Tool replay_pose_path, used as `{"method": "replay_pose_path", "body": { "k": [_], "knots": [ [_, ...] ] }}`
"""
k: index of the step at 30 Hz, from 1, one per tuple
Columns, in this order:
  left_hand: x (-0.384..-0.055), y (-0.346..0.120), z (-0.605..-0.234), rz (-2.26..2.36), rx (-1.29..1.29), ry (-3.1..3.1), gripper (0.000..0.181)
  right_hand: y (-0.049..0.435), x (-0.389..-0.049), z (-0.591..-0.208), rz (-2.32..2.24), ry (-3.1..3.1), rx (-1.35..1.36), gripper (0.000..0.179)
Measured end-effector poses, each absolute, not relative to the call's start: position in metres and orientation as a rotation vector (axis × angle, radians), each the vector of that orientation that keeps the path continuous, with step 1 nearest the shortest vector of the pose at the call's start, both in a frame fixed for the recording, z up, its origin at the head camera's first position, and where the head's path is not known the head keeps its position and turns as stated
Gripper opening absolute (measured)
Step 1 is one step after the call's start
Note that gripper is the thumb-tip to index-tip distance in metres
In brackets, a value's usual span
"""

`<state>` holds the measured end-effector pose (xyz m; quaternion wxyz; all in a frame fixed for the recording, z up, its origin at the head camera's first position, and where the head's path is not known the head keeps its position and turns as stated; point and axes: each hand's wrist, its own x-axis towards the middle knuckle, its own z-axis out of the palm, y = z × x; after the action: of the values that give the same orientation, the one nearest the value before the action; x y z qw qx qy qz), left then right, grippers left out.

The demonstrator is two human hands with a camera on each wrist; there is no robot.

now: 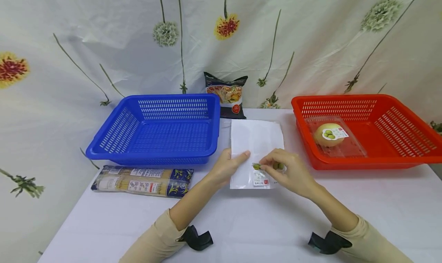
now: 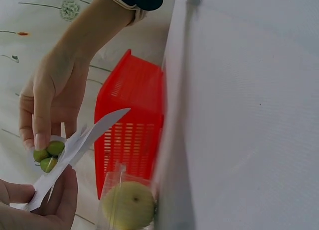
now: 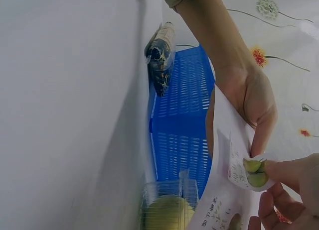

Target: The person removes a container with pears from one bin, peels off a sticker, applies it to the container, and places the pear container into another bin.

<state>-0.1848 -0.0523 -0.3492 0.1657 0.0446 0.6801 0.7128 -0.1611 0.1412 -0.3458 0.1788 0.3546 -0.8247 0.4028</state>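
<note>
My left hand (image 1: 225, 168) grips the left edge of a white sheet (image 1: 257, 138), thumb on its front. Thumb and fingers of my right hand (image 1: 291, 173) pinch the edge of a white label sticker (image 1: 260, 178) printed with green fruits, at the sheet's lower part. In the right wrist view the sticker (image 3: 255, 174) stands partly away from the sheet. Another green-fruit print on the sheet is partly covered by the right hand. A clear plastic box with a yellow-green fruit (image 3: 169, 212) stands beyond the sheet, mostly hidden in the head view.
A blue basket (image 1: 152, 158) stands left, with a long pack of dry noodles (image 1: 141, 181) before it. At right, a red basket (image 1: 366, 164) holds a labelled clear box with a round fruit (image 1: 328, 134). A black food packet (image 1: 226, 96) stands at the back, against the flowered cloth.
</note>
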Motion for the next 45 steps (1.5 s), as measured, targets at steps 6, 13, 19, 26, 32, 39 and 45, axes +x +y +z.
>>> {"method": "replay_pose_path", "body": {
  "k": [6,13,19,26,32,39,45],
  "knots": [
    [-0.186,-0.054,-0.353,2.021,0.113,1.952,0.028,0.142,-0.155,-0.346,1.177,-2.340,1.112,0.018],
    [-0.188,-0.058,-0.360,1.987,0.112,1.950,0.028,0.143,-0.148,-0.338,1.324,-2.224,1.260,0.022],
    [-0.181,-0.068,-0.365,1.694,0.308,1.878,0.030,0.153,-0.152,-0.331,1.409,-2.267,1.153,0.021],
    [-0.175,-0.069,-0.385,1.471,0.389,1.894,0.033,0.164,-0.165,-0.334,1.487,-2.263,0.999,0.014],
    [-0.170,-0.062,-0.396,1.513,0.142,2.074,0.045,0.165,-0.177,-0.340,1.482,-2.313,0.862,0.010],
    [-0.159,-0.053,-0.397,1.599,0.054,2.195,0.060,0.167,-0.194,-0.345,1.565,-2.339,0.673,0.008],
    [-0.150,-0.045,-0.403,1.762,0.034,2.342,0.063,0.166,-0.205,-0.349,1.576,-2.366,0.575,0.012]
  ]
}}
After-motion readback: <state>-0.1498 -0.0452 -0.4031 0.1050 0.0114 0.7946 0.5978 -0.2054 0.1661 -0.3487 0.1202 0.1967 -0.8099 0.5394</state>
